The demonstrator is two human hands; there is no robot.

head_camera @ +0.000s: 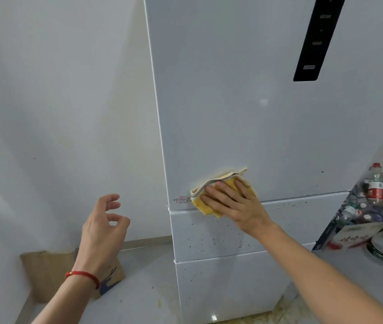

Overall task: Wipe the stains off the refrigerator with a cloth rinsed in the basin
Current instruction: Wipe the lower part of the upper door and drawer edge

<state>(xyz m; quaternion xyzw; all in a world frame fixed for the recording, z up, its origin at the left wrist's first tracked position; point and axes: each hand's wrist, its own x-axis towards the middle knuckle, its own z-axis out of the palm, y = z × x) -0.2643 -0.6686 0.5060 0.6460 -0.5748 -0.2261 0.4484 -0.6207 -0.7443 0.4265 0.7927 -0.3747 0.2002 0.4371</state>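
Note:
A tall white refrigerator (244, 113) fills the middle of the view. My right hand (235, 202) presses a folded yellow cloth (205, 190) flat against the bottom edge of its upper door, fingers straight and spread. Small dark specks (211, 239) dot the drawer front below the cloth. My left hand (103, 226) hangs in the air to the left of the refrigerator, fingers loosely curled, holding nothing. A red string bracelet sits on that wrist. No basin is in view.
A black control strip (318, 38) runs down the upper door at the right. Several plastic bottles (376, 199) and a carton are piled to the right. A brown paper bag (48, 272) stands on the floor by the left wall (57, 101).

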